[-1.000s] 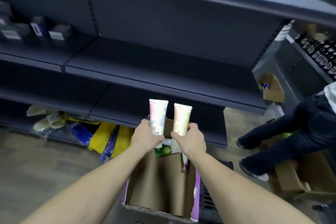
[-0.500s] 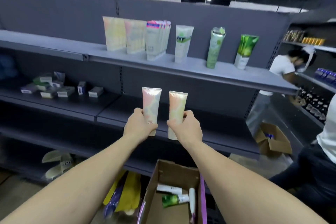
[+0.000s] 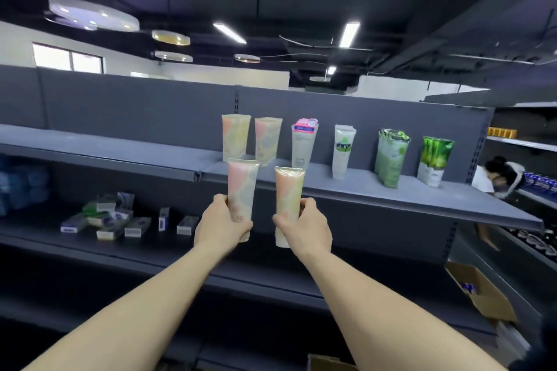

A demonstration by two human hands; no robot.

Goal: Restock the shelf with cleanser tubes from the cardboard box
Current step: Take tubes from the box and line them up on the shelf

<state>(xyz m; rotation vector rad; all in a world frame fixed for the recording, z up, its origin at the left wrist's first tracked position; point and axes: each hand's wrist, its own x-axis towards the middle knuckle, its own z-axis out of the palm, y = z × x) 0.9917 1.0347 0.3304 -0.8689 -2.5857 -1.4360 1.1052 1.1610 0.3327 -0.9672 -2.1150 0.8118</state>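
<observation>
1. Grey metal shelving unit [image 3: 391, 199]; top shelf carries two pastel tubes [image 3: 251, 140] standing cap-down at the back, with four differing products to their right
2. Middle shelf holds small boxed goods [image 3: 108, 220], left side
3. Cardboard box [image 3: 327, 363], corner only visible at bottom edge
4. Left hand [image 3: 218, 227] gripped round an upright pastel cleanser tube [image 3: 242, 190], below the top shelf's edge
5. Right hand [image 3: 307, 230] gripped round a second cleanser tube [image 3: 288, 193], just beside the first, not touching
</observation>
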